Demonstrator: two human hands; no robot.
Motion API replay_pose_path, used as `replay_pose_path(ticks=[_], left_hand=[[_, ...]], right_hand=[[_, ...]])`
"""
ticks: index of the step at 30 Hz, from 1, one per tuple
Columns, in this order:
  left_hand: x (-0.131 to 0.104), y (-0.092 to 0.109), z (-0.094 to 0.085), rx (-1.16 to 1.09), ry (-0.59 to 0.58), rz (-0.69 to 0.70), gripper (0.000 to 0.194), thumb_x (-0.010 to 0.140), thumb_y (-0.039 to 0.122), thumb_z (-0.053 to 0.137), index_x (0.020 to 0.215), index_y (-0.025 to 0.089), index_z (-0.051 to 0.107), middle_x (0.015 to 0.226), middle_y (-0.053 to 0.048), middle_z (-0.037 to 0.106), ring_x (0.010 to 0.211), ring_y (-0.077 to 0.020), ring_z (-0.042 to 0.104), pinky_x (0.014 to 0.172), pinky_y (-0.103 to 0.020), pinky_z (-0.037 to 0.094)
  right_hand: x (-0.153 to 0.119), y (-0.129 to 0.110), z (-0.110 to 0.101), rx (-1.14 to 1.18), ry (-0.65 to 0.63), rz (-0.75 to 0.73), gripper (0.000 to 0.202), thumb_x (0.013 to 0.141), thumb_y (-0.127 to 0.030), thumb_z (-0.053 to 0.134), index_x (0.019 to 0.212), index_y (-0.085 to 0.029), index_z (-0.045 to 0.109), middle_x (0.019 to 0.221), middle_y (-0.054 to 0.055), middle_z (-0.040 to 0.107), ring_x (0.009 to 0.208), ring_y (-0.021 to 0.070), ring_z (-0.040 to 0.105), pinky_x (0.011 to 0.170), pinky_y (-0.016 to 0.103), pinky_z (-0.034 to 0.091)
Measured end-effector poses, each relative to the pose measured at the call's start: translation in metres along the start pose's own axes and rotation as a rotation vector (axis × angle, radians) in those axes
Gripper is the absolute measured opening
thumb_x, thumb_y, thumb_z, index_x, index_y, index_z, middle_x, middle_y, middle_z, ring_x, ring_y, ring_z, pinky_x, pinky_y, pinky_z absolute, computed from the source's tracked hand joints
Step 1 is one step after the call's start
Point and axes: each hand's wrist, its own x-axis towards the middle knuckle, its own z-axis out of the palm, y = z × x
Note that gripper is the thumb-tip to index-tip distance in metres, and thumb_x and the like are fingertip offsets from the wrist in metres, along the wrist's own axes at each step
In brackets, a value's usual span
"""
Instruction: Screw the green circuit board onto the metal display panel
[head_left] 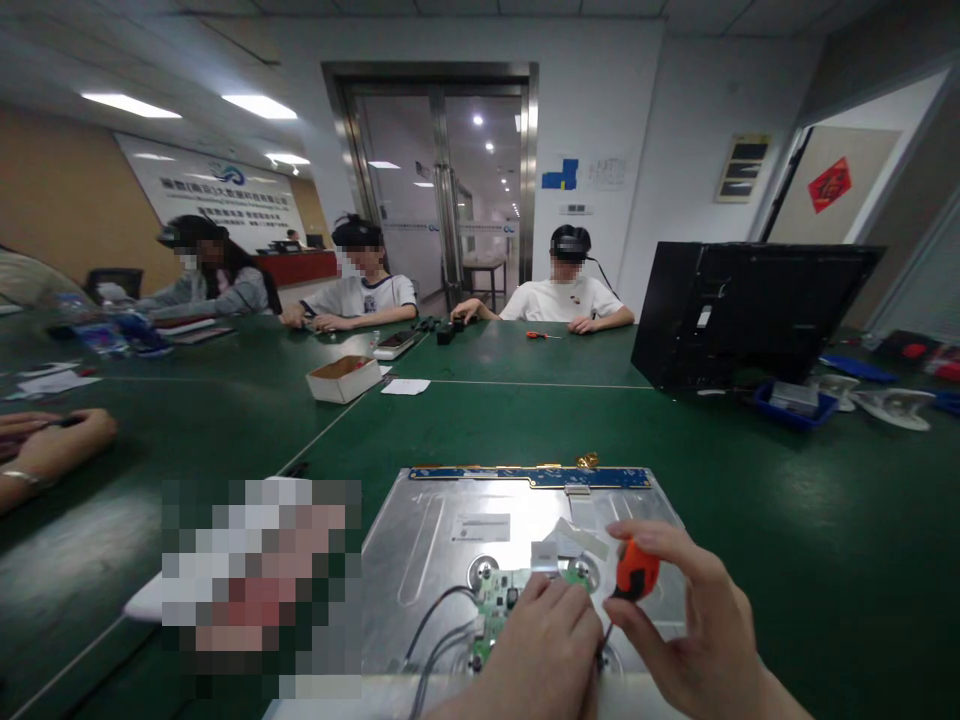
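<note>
A silver metal panel [427,530] lies on the green table, with a blue circuit strip [525,478] along its far edge. On the panel sits a green circuit board [491,600] with black cables at its left. My right hand [701,610] pinches the orange and black handle of a screwdriver [637,570] between thumb and fingers. The shaft points down toward the panel, just right of the board. My left hand [544,630] rests over the board's right part, fingers curled near the shaft; what its fingertips hold, if anything, is hidden.
A black monitor [757,315] stands at the right behind a blue tray [795,405]. A white box [343,380] and paper [406,386] lie farther back. Several people sit around the table; another person's hands [82,435] are at the left.
</note>
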Motion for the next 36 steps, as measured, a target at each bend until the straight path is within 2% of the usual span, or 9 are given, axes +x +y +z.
replay_pose_path(ticks=[4,10,15,18,22,26,32,36], left_hand=[[-0.001,0.001,0.000,-0.009,0.017,-0.011,0.016,0.082,0.023,0.063,0.094,0.016,0.055,0.096,-0.005,0.064,0.088,-0.0225,0.057,0.078,-0.036,0.039],[0.000,0.001,0.001,0.018,0.071,-0.001,0.016,0.081,0.024,0.065,0.085,0.017,0.052,0.091,-0.004,0.063,0.082,-0.0213,0.056,0.076,-0.035,0.039],[0.002,0.001,0.002,0.052,0.043,0.020,0.018,0.081,0.026,0.066,0.086,0.017,0.052,0.088,-0.003,0.061,0.081,-0.0213,0.056,0.073,-0.035,0.039],[0.002,0.001,0.001,0.062,0.048,0.024,0.017,0.081,0.025,0.066,0.086,0.017,0.052,0.087,-0.003,0.061,0.080,-0.0207,0.056,0.073,-0.035,0.039],[0.001,0.001,0.001,0.046,0.056,0.022,0.017,0.082,0.026,0.067,0.088,0.017,0.054,0.090,-0.003,0.063,0.081,-0.0209,0.056,0.073,-0.036,0.038],[0.001,0.000,0.002,0.034,0.042,0.021,0.017,0.082,0.026,0.067,0.092,0.015,0.056,0.092,-0.005,0.064,0.083,-0.0221,0.057,0.074,-0.036,0.038],[0.001,0.001,0.001,0.048,0.058,0.016,0.013,0.086,0.025,0.064,0.091,0.016,0.057,0.091,-0.004,0.064,0.082,-0.0217,0.056,0.074,-0.036,0.038],[0.002,0.001,0.000,0.060,0.042,0.024,0.016,0.085,0.027,0.065,0.090,0.016,0.055,0.091,-0.004,0.063,0.082,-0.0211,0.056,0.075,-0.036,0.038]], right_hand=[[-0.009,0.004,0.004,0.047,0.033,0.040,0.057,0.082,-0.010,0.066,0.133,-0.022,0.044,0.113,0.010,0.066,0.095,0.0224,0.068,0.077,0.036,0.060],[-0.012,0.007,0.002,0.054,-0.018,0.040,0.058,0.085,-0.015,0.065,0.136,-0.023,0.041,0.117,0.013,0.064,0.097,0.0264,0.067,0.074,0.042,0.060],[-0.004,0.003,-0.004,-0.008,-0.063,0.015,0.049,0.089,-0.014,0.056,0.136,-0.019,0.044,0.117,0.013,0.063,0.106,0.0243,0.064,0.083,0.038,0.058],[-0.002,0.001,-0.006,-0.077,-0.101,-0.008,0.045,0.090,-0.014,0.052,0.135,-0.016,0.046,0.116,0.013,0.064,0.104,0.0233,0.064,0.082,0.035,0.057],[-0.002,0.000,-0.002,-0.084,-0.047,0.009,0.046,0.087,-0.017,0.059,0.132,-0.017,0.047,0.114,0.013,0.063,0.103,0.0248,0.064,0.079,0.036,0.058],[0.002,-0.002,0.003,-0.003,0.018,0.015,0.047,0.084,-0.010,0.062,0.127,-0.019,0.045,0.108,0.010,0.061,0.100,0.0221,0.063,0.078,0.035,0.057],[0.015,-0.011,0.000,-0.070,-0.011,-0.053,0.041,0.086,-0.006,0.053,0.125,-0.017,0.049,0.111,0.009,0.057,0.100,0.0169,0.059,0.080,0.027,0.053],[0.013,-0.011,-0.002,-0.130,-0.041,-0.023,0.038,0.088,-0.009,0.049,0.126,-0.015,0.051,0.108,0.009,0.058,0.097,0.0180,0.060,0.078,0.029,0.054]])
